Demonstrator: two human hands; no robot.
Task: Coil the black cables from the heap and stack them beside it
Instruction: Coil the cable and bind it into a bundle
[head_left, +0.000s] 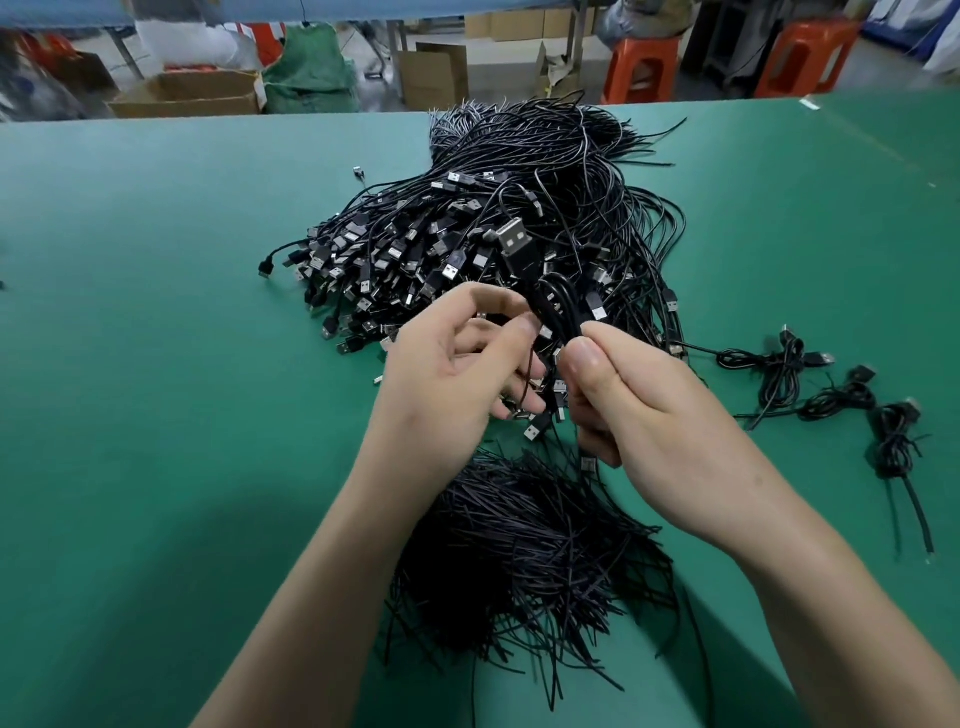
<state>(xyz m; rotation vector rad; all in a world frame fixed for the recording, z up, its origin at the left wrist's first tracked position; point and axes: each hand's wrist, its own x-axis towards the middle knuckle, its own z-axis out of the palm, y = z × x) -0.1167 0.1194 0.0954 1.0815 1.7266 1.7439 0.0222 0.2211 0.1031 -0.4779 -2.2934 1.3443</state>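
The cable in work is held above the near edge of the heap, gathered into a few short loops, with its plug standing up and pointing away from the person. The right hand holds the loops: its grip is closed, thumb pressed against the curled fingers with the bundle between them. The left hand, just beside it, has its grip pinched, thumb and forefinger meeting on a thin strand that hangs down next to the loops. Whether this strand is the cable's own tail or a separate tie cannot be told.

Step in hand, by judgement: coiling is nearly done and the bundle is about to be bound.

The next move calls for:
- keeping the right-hand hold firm so the loops do not spring apart;
- passing the strand round the middle of the bundle and securing it;
- laying the bundle with the coiled cables on the right of the heap.

A few finished coils lie there, spread out rather than stacked. The heap sits mid-counter; a mass of loose black ends lies near, under the forearms. Cardboard boxes and orange stools stand beyond the far edge.
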